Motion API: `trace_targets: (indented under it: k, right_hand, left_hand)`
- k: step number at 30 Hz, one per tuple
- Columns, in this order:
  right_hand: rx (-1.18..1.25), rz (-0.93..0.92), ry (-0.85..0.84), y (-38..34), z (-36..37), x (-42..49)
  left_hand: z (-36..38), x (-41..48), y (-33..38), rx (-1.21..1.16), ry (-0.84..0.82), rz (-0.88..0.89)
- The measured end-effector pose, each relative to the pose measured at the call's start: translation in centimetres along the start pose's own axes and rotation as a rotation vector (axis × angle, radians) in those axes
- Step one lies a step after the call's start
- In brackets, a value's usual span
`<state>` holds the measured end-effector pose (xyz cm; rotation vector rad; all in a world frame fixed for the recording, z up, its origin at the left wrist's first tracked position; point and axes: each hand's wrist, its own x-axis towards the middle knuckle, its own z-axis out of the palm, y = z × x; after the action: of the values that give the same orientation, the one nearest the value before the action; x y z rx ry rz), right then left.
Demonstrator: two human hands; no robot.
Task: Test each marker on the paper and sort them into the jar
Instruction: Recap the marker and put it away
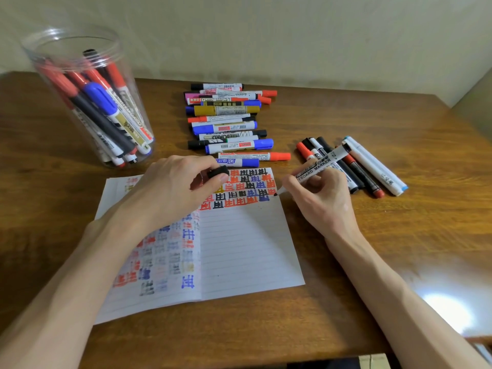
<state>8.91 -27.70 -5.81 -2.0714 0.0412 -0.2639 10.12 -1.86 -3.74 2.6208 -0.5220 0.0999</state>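
My right hand [322, 198] grips an uncapped black whiteboard marker [319, 166], its tip touching the right edge of the lined paper [247, 251]. My left hand [173, 187] rests on the paper and pinches the marker's black cap [218, 171]. The paper's upper part carries rows of red, black and blue test marks. A clear plastic jar [87, 97] stands at the far left of the table, holding several red, blue and black markers. A row of several capped markers [229, 123] lies beyond the paper.
A second small group of markers [356, 163] lies to the right of the paper, just behind my right hand. The wooden table [399, 235] ends at a pale wall [266, 35] at the back. Its near edge runs along the bottom of the view.
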Motion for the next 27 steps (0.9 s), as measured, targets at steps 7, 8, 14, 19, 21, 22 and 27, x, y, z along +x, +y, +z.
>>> trace_targets:
  k: [7, 8, 14, 19, 21, 22, 27]
  right_hand:
    - [-0.020, -0.056, -0.040, -0.35, -0.06, -0.29]
    - [-0.027, -0.063, -0.046, -0.39, -0.04, -0.34]
    - [-0.013, -0.042, -0.010, -0.46, -0.10, -0.36]
    - [-0.024, -0.057, -0.049, -0.39, 0.03, -0.32]
    - [-0.038, -0.063, -0.059, -0.38, 0.03, -0.33]
    - [-0.038, -0.058, -0.055, -0.39, -0.01, -0.34]
    - [-0.035, -0.058, -0.016, -0.37, -0.11, -0.30]
  left_hand:
    - [0.02, 0.01, 0.15, 0.013, 0.012, 0.003]
    - [-0.01, 0.01, 0.16, 0.015, 0.011, 0.003]
    - [-0.02, 0.03, 0.13, 0.014, -0.001, -0.008]
    - [-0.06, 0.05, 0.14, 0.010, -0.005, -0.010]
    - [-0.09, 0.09, 0.24, 0.010, -0.013, -0.013]
    - [-0.11, 0.09, 0.28, 0.010, -0.015, -0.014]
    - [-0.10, -0.01, 0.23, 0.007, 0.001, -0.028]
